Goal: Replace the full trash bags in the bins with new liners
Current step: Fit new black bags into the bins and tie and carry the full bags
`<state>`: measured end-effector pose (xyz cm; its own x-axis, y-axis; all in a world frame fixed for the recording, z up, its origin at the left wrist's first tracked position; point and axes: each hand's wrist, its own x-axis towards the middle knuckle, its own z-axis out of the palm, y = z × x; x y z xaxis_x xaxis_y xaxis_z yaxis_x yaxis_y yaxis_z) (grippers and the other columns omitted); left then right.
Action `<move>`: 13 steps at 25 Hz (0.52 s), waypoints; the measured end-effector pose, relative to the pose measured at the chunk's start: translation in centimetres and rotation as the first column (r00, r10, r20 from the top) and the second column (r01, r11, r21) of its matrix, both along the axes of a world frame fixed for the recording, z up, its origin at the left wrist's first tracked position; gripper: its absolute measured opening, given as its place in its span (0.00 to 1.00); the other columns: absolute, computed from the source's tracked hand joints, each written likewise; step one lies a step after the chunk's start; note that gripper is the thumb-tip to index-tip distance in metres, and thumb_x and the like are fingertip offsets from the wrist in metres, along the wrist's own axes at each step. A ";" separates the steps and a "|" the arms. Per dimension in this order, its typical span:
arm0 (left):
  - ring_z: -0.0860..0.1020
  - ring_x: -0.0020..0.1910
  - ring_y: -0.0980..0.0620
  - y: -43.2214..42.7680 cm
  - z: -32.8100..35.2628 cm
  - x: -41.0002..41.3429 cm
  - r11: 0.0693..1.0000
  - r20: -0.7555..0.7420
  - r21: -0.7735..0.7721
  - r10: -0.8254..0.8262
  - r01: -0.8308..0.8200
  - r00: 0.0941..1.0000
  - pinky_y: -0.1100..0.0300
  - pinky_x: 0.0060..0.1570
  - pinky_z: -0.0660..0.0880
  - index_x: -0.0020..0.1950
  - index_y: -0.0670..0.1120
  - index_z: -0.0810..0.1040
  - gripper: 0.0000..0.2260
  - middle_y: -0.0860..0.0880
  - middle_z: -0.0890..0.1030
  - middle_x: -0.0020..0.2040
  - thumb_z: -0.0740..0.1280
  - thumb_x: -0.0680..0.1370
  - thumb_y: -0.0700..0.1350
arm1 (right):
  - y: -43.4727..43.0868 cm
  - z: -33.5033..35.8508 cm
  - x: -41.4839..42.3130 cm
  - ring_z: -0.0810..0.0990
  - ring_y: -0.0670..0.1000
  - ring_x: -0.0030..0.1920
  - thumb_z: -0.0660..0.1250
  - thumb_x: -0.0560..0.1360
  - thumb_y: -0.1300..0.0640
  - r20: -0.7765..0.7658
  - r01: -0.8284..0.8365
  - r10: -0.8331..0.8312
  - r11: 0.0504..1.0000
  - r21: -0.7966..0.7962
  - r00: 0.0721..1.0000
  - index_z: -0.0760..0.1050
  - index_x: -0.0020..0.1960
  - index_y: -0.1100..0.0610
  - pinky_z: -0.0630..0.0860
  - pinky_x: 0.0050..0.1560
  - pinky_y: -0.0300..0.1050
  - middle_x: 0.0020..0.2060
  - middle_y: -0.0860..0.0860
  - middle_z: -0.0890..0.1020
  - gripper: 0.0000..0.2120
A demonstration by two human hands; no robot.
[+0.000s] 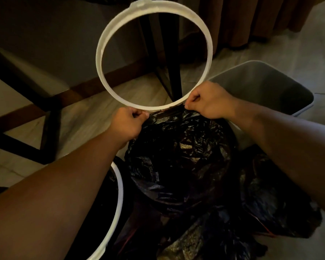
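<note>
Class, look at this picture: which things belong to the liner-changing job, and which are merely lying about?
Belong to the job: white ring, gripped by the left hand and right hand; black liner below it; unlined grey bin; white-rimmed bin; black bags on the floor.
Just lying about: dark table frame; brown curtain.

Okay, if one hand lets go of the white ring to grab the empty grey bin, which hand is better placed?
Right. The right hand holds the lower edge of the white ring just beside the grey bin; the left hand sits beyond the black bag, farther off.
</note>
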<state>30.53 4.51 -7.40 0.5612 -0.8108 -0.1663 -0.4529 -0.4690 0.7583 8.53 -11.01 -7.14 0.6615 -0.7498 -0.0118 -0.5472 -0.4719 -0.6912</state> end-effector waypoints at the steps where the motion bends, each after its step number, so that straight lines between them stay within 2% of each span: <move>1: 0.86 0.50 0.44 -0.4 0.1 0.1 0.999 -0.092 0.030 0.038 -0.036 0.995 0.46 0.55 0.82 0.52 0.43 0.87 0.09 0.42 0.87 0.48 0.71 0.82 0.48 | -0.1 -0.3 0.3 0.81 0.34 0.39 0.76 0.76 0.57 0.012 0.023 -0.023 1.000 0.014 1.000 0.89 0.47 0.54 0.72 0.40 0.23 0.39 0.41 0.85 0.02; 3: 0.85 0.55 0.42 -1.1 0.1 0.4 0.993 -0.264 0.083 0.102 -0.083 0.959 0.44 0.60 0.82 0.55 0.42 0.86 0.08 0.42 0.87 0.52 0.72 0.81 0.45 | 0.0 -1.0 0.9 0.82 0.39 0.41 0.76 0.77 0.56 0.038 0.098 -0.101 0.993 0.073 0.994 0.88 0.46 0.56 0.75 0.44 0.31 0.39 0.45 0.86 0.04; 6: 0.86 0.53 0.48 -1.6 -0.3 0.4 0.987 -0.333 0.153 0.099 -0.050 0.938 0.49 0.56 0.84 0.57 0.48 0.86 0.08 0.48 0.88 0.52 0.76 0.78 0.47 | 0.0 -1.8 1.9 0.81 0.45 0.39 0.75 0.77 0.55 0.025 0.181 -0.192 0.954 0.240 0.981 0.84 0.41 0.56 0.76 0.37 0.36 0.37 0.49 0.84 0.08; 7: 0.87 0.52 0.48 -1.7 -0.5 0.3 0.980 -0.351 0.192 0.110 -0.043 0.930 0.50 0.55 0.84 0.57 0.49 0.86 0.10 0.49 0.88 0.52 0.77 0.77 0.48 | -0.2 -1.9 2.3 0.82 0.47 0.41 0.74 0.78 0.54 -0.005 0.185 -0.192 0.937 0.296 0.981 0.83 0.41 0.54 0.77 0.38 0.36 0.39 0.49 0.84 0.07; 9: 0.87 0.53 0.45 -1.9 -0.9 0.2 0.961 -0.430 0.272 0.171 -0.053 0.887 0.47 0.58 0.83 0.59 0.46 0.85 0.14 0.45 0.88 0.54 0.77 0.77 0.52 | -0.6 -2.0 2.9 0.83 0.54 0.50 0.71 0.79 0.55 -0.090 0.166 -0.142 0.908 0.384 0.986 0.84 0.53 0.55 0.83 0.51 0.46 0.49 0.53 0.85 0.05; 11: 0.86 0.54 0.43 -1.8 -1.2 0.1 0.948 -0.466 0.306 0.227 -0.085 0.855 0.45 0.60 0.82 0.58 0.45 0.85 0.15 0.43 0.88 0.54 0.76 0.77 0.54 | -0.9 -2.2 3.3 0.82 0.59 0.56 0.67 0.81 0.56 -0.164 0.182 -0.121 0.877 0.444 0.979 0.81 0.64 0.56 0.82 0.60 0.56 0.57 0.56 0.83 0.12; 13: 0.85 0.54 0.45 -1.4 -0.9 0.1 0.952 -0.387 0.276 0.235 -0.131 0.891 0.47 0.58 0.82 0.56 0.46 0.84 0.09 0.44 0.87 0.54 0.72 0.81 0.50 | -0.7 -2.2 3.1 0.82 0.59 0.58 0.66 0.82 0.56 -0.126 0.177 -0.135 0.878 0.444 0.983 0.80 0.65 0.56 0.81 0.63 0.58 0.59 0.57 0.83 0.13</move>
<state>30.67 3.12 -8.31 0.5345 -0.6075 -0.5875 -0.0134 -0.7012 0.7129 11.65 -11.70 -9.31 0.5165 -0.7424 -0.4267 -0.6566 -0.0236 -0.7539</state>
